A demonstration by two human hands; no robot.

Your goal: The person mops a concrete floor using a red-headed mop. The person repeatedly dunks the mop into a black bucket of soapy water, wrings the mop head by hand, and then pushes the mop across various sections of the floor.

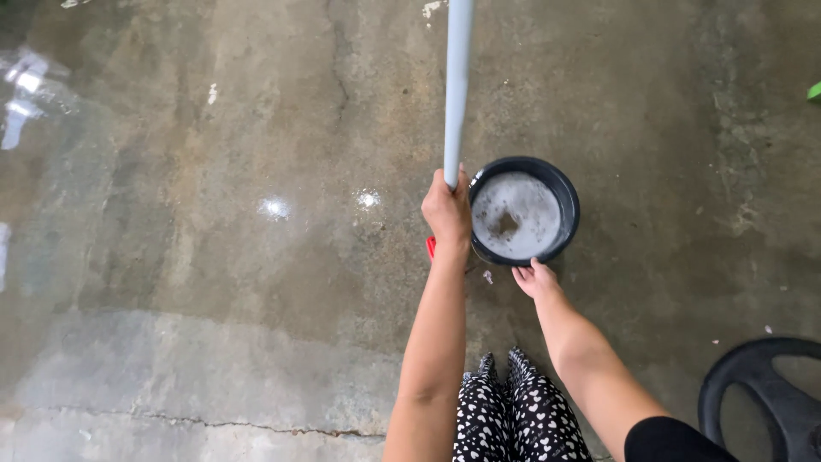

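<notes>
Grey concrete floor (214,257), wet and shining in patches, lies under a dark round bucket (569,201) of foamy water standing just ahead of the person's feet. The left hand (448,210) is wrapped tight round a pale blue pole (457,85) that rises up out of view (a red bit shows just below the wrist). The right hand (535,276) reaches toward the bucket's near rim, fingers loosely apart, touching or nearly so; I cannot tell which.

One pole (457,85), one dark bucket (568,205) of sudsy water, two hands — left (448,210), right (535,278) — one black chair (761,402)
</notes>
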